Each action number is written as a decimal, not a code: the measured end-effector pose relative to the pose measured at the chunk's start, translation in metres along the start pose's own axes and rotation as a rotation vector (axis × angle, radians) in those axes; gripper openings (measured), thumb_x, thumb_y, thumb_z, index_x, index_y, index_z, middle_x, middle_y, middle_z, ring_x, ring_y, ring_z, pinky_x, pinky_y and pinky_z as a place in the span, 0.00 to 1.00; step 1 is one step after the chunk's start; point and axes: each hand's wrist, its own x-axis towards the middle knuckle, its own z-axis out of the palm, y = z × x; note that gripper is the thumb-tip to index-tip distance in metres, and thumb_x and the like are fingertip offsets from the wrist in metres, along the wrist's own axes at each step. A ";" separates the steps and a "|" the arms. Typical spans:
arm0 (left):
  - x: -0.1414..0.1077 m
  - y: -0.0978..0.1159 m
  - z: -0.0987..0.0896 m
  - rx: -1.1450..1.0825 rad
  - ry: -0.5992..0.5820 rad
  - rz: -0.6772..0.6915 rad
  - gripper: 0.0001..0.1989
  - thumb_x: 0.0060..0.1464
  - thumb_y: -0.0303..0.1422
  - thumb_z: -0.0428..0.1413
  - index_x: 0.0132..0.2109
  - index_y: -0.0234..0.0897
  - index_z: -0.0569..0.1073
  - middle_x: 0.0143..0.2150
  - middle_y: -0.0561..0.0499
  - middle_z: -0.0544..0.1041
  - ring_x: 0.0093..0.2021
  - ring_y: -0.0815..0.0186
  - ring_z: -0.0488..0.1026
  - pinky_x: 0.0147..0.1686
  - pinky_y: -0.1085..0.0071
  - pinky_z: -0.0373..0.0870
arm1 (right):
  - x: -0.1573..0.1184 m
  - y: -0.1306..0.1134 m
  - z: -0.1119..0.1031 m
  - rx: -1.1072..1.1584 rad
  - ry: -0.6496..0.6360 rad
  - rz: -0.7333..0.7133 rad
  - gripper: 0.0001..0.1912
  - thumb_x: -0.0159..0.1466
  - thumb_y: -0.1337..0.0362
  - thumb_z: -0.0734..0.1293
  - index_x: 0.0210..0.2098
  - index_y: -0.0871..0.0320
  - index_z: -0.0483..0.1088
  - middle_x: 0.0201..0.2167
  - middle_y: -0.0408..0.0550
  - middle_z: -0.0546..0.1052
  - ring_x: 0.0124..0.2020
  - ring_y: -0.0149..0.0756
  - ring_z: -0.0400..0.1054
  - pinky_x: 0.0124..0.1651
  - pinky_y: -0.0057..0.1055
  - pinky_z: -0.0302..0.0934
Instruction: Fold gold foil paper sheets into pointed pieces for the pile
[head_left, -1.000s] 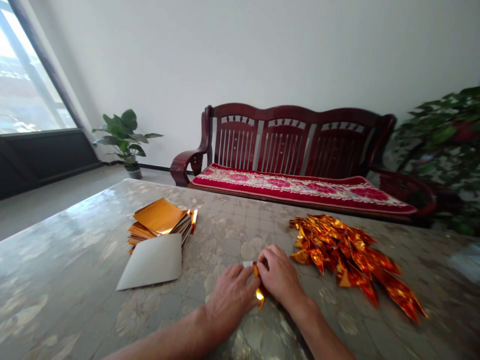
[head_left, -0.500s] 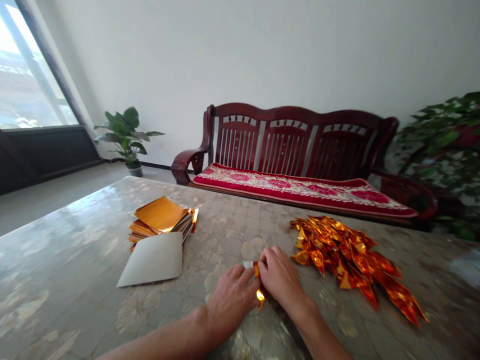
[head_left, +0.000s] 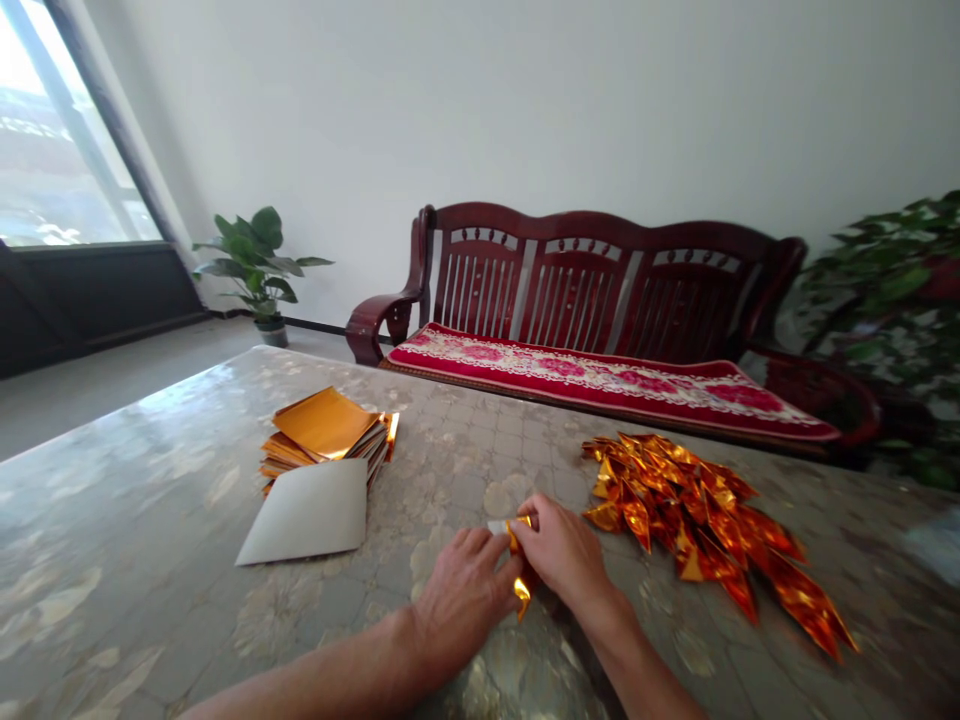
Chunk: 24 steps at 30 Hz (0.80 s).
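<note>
Near the table's front, my left hand (head_left: 466,582) presses on a small folded piece of orange foil paper (head_left: 523,592), its fingers close together. My right hand (head_left: 561,550) pinches the upper right edge of the same piece. A bit of its pale side shows above the left fingertips, and most of the piece is hidden by the hands. On the left lies a stack of orange foil sheets (head_left: 326,424), with a sheet (head_left: 307,515) pale side up in front of it. To the right is a pile of folded orange foil pieces (head_left: 686,510).
The patterned tabletop (head_left: 180,520) spreads under everything. Beyond it stands a dark red wooden bench (head_left: 574,290) with a red floral cover (head_left: 600,380). Potted plants stand at left (head_left: 259,260) and right (head_left: 900,290). Something clear and blurry lies at the right table edge.
My right fingers have shifted slightly, and more orange foil shows at their tips. My left hand stays nearly in place. The view has moved a little.
</note>
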 end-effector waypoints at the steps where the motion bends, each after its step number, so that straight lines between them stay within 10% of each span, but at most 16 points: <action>1: 0.000 0.000 0.000 -0.001 0.002 -0.008 0.13 0.61 0.38 0.56 0.51 0.41 0.69 0.50 0.49 0.73 0.48 0.57 0.69 0.46 0.61 0.69 | 0.000 -0.001 0.000 -0.007 -0.001 0.002 0.06 0.61 0.59 0.65 0.35 0.51 0.73 0.33 0.45 0.80 0.37 0.39 0.74 0.31 0.29 0.50; 24: -0.003 0.001 0.002 0.004 0.056 -0.024 0.12 0.60 0.37 0.57 0.50 0.41 0.70 0.49 0.47 0.72 0.47 0.57 0.68 0.45 0.61 0.65 | -0.009 -0.003 0.011 -0.013 0.164 -0.195 0.07 0.61 0.68 0.64 0.29 0.53 0.72 0.32 0.43 0.77 0.39 0.38 0.67 0.39 0.30 0.54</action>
